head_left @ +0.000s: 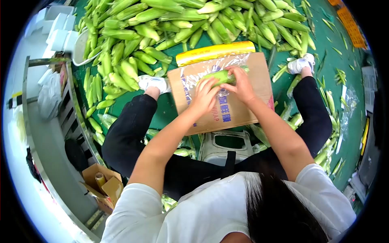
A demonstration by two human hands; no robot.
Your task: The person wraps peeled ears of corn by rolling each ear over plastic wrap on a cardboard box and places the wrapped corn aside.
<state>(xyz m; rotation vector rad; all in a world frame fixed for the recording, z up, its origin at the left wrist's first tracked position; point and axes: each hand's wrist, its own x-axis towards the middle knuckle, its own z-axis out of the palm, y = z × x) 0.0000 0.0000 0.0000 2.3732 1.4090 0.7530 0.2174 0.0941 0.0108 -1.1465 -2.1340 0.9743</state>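
An ear of corn (220, 77) in green husk lies across the top of a flat cardboard box (253, 106) with blue and red print. My left hand (205, 96) has its fingers curled over the near left part of the ear. At the ear's right end, my right hand (242, 86) grips it between thumb and fingers. Clear plastic film (190, 83) spreads under and around the corn, wrinkled and shiny. Along the box's far edge rests a yellow roll of cling film (215, 54).
A large heap of husked corn (162, 24) covers the green floor (324, 44) beyond the box. A white basin (80, 50) stands at its left. Wrapped ears (298, 120) lie near my legs. An open carton (103, 184) sits lower left, beside a metal rack (67, 101).
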